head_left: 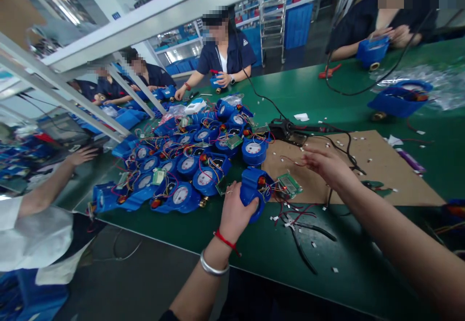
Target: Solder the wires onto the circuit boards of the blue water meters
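Head view: my left hand (235, 213) gripped a blue meter housing (252, 190) on the green surface (276, 248); my right hand (324, 164) hovered open, empty, near its circuit board (289, 184).

Factory assembly hall, electronics line. Long green bench (254, 243) shared by several seated workers in dark uniform (227, 52). Pile of identical blue meters (189, 166) with loose wires, circuit board (289, 184). Pliers (308, 236) and wire scraps on bench. Blue bins on racks (276, 16) behind. Metal frame (145, 16) overhead.
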{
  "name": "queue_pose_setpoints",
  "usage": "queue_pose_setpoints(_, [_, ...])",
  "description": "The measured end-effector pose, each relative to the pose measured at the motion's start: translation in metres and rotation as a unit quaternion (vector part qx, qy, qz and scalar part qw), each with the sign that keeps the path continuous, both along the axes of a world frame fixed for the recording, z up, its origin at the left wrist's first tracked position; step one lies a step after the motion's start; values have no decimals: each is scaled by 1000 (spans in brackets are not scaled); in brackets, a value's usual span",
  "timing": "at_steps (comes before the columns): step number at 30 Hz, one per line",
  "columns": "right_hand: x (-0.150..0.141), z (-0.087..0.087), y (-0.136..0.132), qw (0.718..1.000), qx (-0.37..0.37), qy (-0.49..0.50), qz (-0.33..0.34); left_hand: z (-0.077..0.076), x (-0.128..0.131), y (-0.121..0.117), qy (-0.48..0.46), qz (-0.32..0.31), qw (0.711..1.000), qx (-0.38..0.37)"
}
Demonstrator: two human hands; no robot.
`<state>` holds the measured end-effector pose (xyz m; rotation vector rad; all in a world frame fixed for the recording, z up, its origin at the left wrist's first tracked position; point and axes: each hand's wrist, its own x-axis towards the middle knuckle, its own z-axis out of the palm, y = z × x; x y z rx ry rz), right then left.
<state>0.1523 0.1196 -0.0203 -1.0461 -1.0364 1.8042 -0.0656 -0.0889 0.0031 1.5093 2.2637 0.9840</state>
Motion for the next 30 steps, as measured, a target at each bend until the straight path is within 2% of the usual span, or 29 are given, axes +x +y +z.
queue_pose_setpoints(2, [12,2,-26,999,44,-24,-3,4,0,-1,-68,19,998,1])
queue_pose_setpoints(4, [22,3,-52,995,83,-58,-11,10,1,-4,-192,34,981,-7])
queue_pose_setpoints(6, [31,4,-77,990,105,-97,-9,18,2,-12,-350,34,936,-3])
queue_pose_setpoints(8, [37,3,-100,986,105,-126,-7,28,4,-24,-479,32,877,9])
queue_pose_setpoints(10, [40,5,-120,985,90,-146,12,36,6,-38,-562,36,826,16])
queue_pose_setpoints(12, [36,11,-137,979,77,-168,89,43,7,-54,-613,58,788,23])
queue_pose_setpoints(15, [17,24,-156,944,86,-182,262,47,8,-76,-642,107,758,39])
queue_pose_setpoints(17, [1,30,-166,915,117,-196,333,47,8,-90,-647,127,751,47])
queue_pose_setpoints(21, [-29,28,-183,869,191,-216,401,45,4,-116,-646,150,746,63])
queue_pose_setpoints(26, [-52,8,-195,812,252,-208,484,41,-6,-148,-646,198,730,106])
queue_pose_setpoints(30, [-68,-8,-204,795,301,-193,490,39,-19,-169,-628,264,718,141])
